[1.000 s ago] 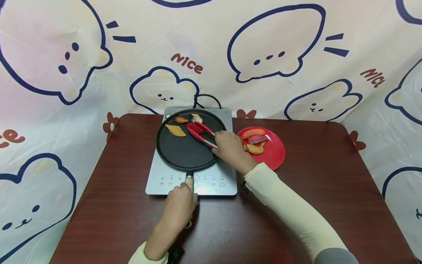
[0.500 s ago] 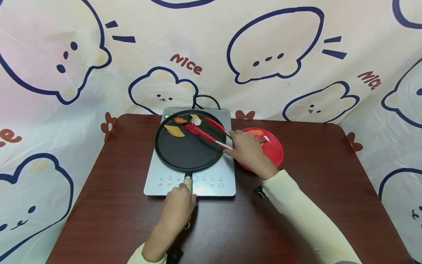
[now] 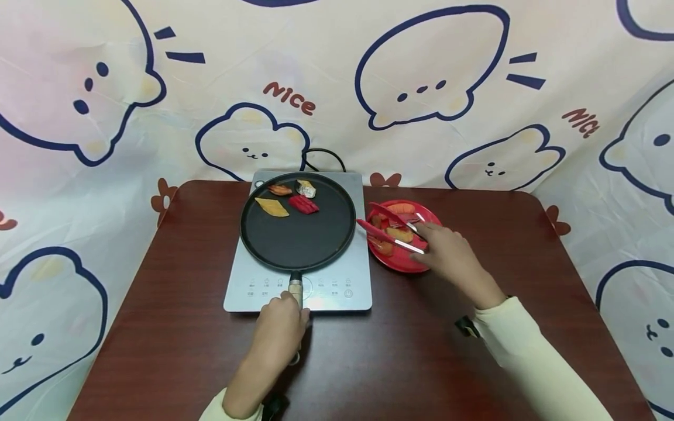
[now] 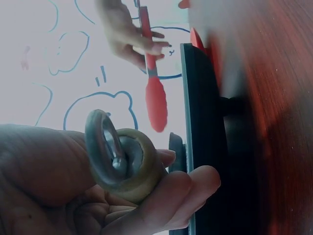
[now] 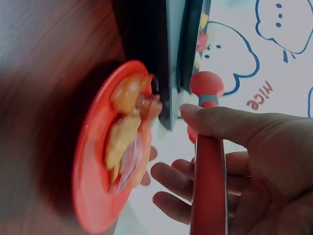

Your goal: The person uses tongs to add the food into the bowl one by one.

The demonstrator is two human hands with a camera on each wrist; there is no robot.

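Note:
My left hand (image 3: 279,330) grips the handle (image 3: 295,287) of a black flat pan (image 3: 297,240); the handle's ringed end (image 4: 142,169) shows in the left wrist view. In my right hand (image 3: 455,260) are red-tipped tongs (image 3: 380,233), their two arms apart above a red plate (image 3: 402,266). Nothing is visible between the tips. In the right wrist view, the thumb lies along the tongs' red arm (image 5: 209,181). In the pan lie a red piece (image 3: 303,204), a yellow diamond-shaped piece (image 3: 272,207), a brown piece (image 3: 279,190) and a silvery-yellow piece (image 3: 306,188).
The pan sits on a silver induction cooker (image 3: 344,298), with a black cord (image 3: 329,150) behind it. Several food pieces (image 5: 122,139) lie on the plate, right of the cooker. A patterned cloth (image 3: 337,70) hangs behind the brown table (image 3: 174,280).
The tongs were around the red piece in the pan, then spread and left it there. My right hand has carried them right, over the plate. My left hand keeps its hold on the handle.

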